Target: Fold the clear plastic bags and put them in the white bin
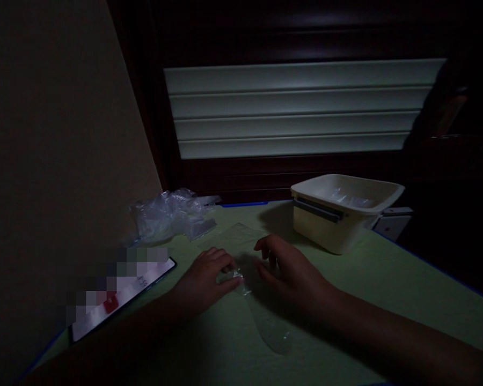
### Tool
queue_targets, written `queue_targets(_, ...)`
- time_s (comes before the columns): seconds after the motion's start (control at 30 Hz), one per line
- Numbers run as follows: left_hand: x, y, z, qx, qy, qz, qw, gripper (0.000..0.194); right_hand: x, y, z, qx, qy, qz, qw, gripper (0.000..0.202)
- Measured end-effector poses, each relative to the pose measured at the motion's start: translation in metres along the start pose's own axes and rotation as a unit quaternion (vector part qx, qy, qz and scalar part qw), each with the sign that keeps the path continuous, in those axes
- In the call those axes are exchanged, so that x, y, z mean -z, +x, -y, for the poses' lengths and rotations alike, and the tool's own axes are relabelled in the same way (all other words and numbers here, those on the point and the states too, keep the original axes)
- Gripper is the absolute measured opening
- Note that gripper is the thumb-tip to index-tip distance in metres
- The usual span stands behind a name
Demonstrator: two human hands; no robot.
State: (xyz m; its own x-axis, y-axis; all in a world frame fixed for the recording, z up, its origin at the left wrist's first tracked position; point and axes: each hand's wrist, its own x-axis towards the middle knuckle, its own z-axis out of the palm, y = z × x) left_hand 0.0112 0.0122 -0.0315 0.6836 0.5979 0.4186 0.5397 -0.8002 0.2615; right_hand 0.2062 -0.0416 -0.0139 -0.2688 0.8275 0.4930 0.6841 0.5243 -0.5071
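A thin, clear piece of plastic film (pixel 271 335) lies on the green table (pixel 326 321), stretching from beyond my hands toward the near edge. Whether it is a bag or a single sheet I cannot tell. My left hand (pixel 205 276) pinches its crinkled middle between thumb and fingers. Just to the right, my right hand (pixel 287 268) hovers over the film with bent fingers and the thumb apart, holding nothing visible. Shadow hides part of the film between the hands.
A crumpled heap of clear plastic (pixel 165 214) sits at the back left, with a lit phone (pixel 145 284) nearer me. At the back right stands a cream bin (pixel 322 230) with clear plastic inside. A wall and a slatted panel (pixel 293 107) border the table.
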Motion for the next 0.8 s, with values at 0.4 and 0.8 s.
queue_targets(0.4, 0.004, -0.004, -0.010, -0.177, 0.048, 0.010, 0.983, 0.017, -0.003, 0.001, 0.000, -0.001, -0.060, 0.170, 0.984, 0.016)
queue_targets(0.8, 0.001, -0.006, -0.003, -0.162, -0.021, -0.008, 0.987, 0.015, 0.013, 0.003, -0.007, -0.091, -0.129, 0.182, 0.970, 0.017)
